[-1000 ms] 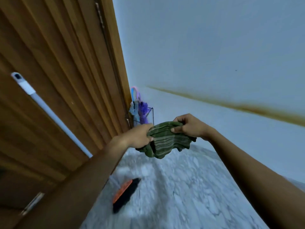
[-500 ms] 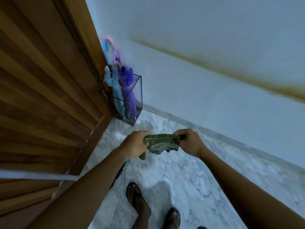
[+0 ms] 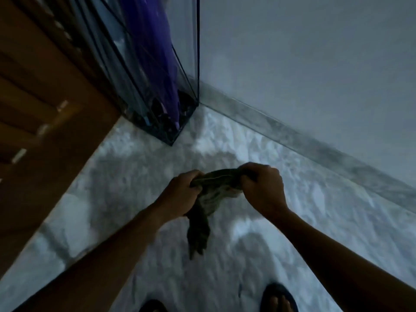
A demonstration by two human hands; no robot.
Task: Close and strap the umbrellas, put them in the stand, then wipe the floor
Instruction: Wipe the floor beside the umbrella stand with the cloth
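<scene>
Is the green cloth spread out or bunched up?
Bunched up: the left hand and right hand grip the cloth, one end hanging down.

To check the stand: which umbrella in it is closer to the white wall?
The purple umbrella, on the side of the stand by the wall; the pale one stands to its left, next to the door.

Both hands, left (image 3: 180, 195) and right (image 3: 263, 188), grip a green cloth (image 3: 213, 194) above the marble floor (image 3: 135, 176).

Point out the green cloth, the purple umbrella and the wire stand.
green cloth (image 3: 199, 230), head view, on its hanging tail.
purple umbrella (image 3: 155, 52), head view, on the folded canopy.
wire stand (image 3: 169, 138), head view, on its front bottom corner.
</scene>
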